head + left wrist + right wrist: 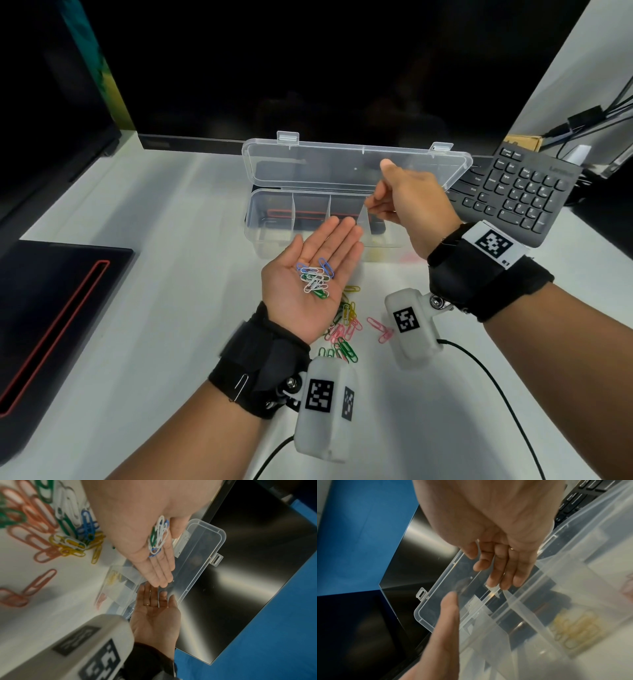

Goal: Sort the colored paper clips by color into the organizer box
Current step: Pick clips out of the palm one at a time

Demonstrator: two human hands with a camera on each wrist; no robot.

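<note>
My left hand [329, 243] is held flat and palm up in front of the clear organizer box [270, 222]. On the palm lie several white, blue and green paper clips [314, 278], which also show in the left wrist view [158, 539]. My right hand [394, 195] hovers over the box's right half with its thumb raised. A thin white paper clip [477, 547] sits between its thumb and forefinger. The box lid [356, 164] stands open. One compartment holds yellow clips [573, 628], and the one beside it holds pink clips [102, 599].
A loose pile of green, pink and yellow clips [344, 325] lies on the white table under my wrists. A black keyboard [520, 192] leans at the right, a dark monitor [308, 68] stands behind the box, and a black device [51, 308] lies at the left. Cables [496, 394] trail from the wrist cameras.
</note>
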